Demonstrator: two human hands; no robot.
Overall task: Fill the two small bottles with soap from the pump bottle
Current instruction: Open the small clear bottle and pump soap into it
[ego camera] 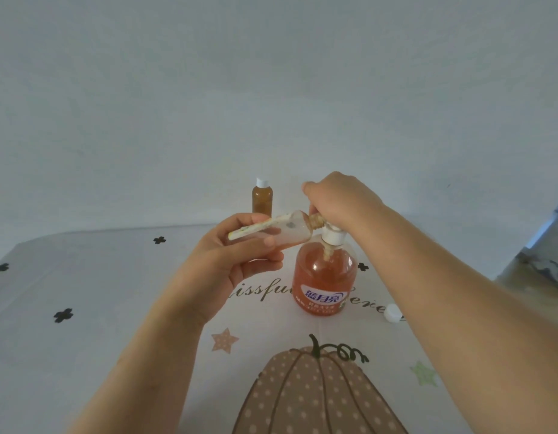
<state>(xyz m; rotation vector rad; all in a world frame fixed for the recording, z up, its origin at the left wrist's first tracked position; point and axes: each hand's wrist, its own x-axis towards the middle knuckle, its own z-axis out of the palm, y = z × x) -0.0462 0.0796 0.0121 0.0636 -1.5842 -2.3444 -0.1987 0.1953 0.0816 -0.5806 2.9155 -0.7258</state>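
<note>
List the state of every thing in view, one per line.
Clear bottle: uncapped, tilted, mouth at the pump.
Brown bottle: capped, upright.
Pump bottle: upright, partly full.
White cap: off, lying on the table.
Left hand: grips the clear bottle.
Right hand: curled over the pump bottle's top.

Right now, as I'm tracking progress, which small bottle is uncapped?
The clear bottle held tilted in the left hand, neck at the spout of the pump bottle. The brown bottle behind it stands upright, white cap on.
</note>
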